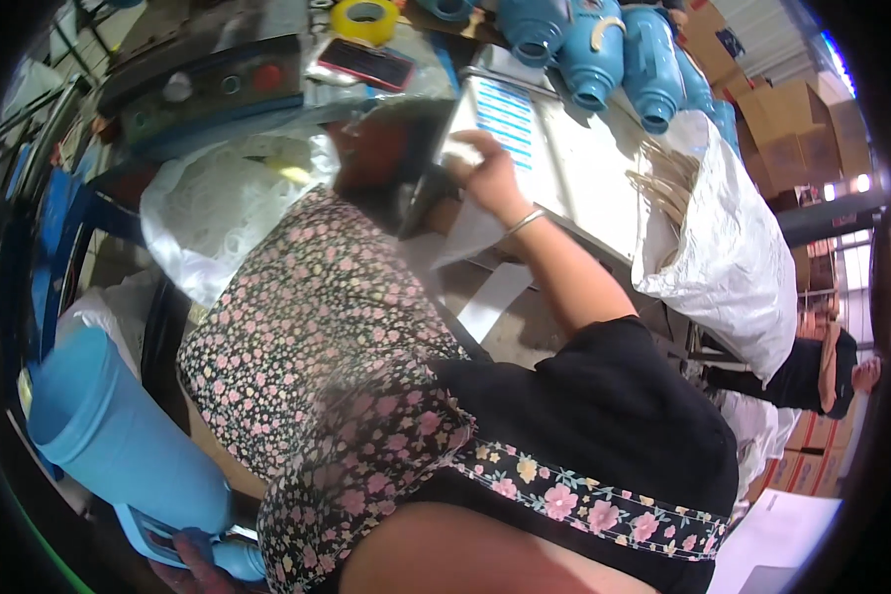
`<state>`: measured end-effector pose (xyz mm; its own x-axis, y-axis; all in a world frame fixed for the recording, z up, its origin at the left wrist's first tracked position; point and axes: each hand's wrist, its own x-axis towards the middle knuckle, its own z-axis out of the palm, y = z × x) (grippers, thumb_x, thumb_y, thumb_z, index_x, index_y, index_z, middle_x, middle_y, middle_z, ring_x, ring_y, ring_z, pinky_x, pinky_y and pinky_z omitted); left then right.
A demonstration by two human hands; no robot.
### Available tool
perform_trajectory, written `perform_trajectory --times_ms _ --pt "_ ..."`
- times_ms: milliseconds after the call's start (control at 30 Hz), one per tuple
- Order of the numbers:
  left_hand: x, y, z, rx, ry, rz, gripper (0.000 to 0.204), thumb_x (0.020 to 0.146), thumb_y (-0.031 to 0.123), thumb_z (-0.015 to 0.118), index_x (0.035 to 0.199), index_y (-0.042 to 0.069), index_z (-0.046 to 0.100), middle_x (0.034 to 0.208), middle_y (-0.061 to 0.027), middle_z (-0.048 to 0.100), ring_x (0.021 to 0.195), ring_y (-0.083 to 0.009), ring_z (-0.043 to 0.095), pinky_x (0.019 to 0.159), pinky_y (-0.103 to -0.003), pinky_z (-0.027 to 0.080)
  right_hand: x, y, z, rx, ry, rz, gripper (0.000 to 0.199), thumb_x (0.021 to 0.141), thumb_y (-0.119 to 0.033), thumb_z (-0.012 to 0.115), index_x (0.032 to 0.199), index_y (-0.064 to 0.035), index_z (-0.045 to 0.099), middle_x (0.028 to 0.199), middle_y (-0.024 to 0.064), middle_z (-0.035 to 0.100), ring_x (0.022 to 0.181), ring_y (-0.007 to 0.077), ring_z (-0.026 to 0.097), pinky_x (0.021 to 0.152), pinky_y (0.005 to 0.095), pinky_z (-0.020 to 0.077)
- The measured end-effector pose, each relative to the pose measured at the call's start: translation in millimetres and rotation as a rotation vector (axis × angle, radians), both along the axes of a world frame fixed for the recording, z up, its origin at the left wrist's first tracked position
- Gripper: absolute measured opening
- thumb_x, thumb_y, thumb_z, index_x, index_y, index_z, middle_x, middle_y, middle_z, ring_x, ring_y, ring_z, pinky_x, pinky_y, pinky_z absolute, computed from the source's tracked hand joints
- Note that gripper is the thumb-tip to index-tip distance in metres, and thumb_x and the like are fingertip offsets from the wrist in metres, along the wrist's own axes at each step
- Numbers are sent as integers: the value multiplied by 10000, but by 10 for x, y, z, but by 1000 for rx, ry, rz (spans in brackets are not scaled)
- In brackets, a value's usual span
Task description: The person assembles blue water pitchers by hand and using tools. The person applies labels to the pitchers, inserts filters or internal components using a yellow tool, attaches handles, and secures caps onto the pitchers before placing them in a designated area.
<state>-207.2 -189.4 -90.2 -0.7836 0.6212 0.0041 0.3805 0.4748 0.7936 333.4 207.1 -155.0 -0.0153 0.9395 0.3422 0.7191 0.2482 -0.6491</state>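
right hand (487, 176) fingers pinching white sheet (462, 238) | blue-striped label (506, 119) just beyond fingertips | left hand (190, 566) gripping blue jug (109, 436) handle

1. I see the blue jug (119, 436) in smooth, faintly glossy plastic; my left hand (193, 564) grips its handle.
2. The blue bottles (594, 49) on top look like the same smooth plastic with a soft sheen.
3. The white sack (733, 257) reads as coarse woven plastic, matt and crinkled.
4. The flat sticks (663, 178) poking out of it look like pale, dry wood.
5. The bangle (525, 221) on my right wrist is shiny metal; the right hand (485, 173) pinches something whitish.
6. My floral sleeve (307, 327) is soft, matt cloth.
7. The boxes (792, 129) are dull brown cardboard.
8. The yellow tape roll (364, 20) looks glossy.
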Motion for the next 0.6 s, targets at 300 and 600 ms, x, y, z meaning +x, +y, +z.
perform_trajectory --times_ms 300,600 --pt "1168 1818 683 -17 -450 -681 626 678 127 714 1242 -41 502 905 -54 586 737 -127 549 670 -271 454 837 -17 -105 -44 -311 -39 265 806 -188 640 1041 -73 677 1102 116 643 1113 289 542 980 395 418" --pt "1696 1967 670 -61 -691 -650 555 684 13 684 1207 -36 506 895 -74 596 668 -147 577 605 -274 490 655 -17 -114 -36 -337 -156 212 800 -139 679 998 -64 676 1072 121 643 1011 294 603 896 373 476"
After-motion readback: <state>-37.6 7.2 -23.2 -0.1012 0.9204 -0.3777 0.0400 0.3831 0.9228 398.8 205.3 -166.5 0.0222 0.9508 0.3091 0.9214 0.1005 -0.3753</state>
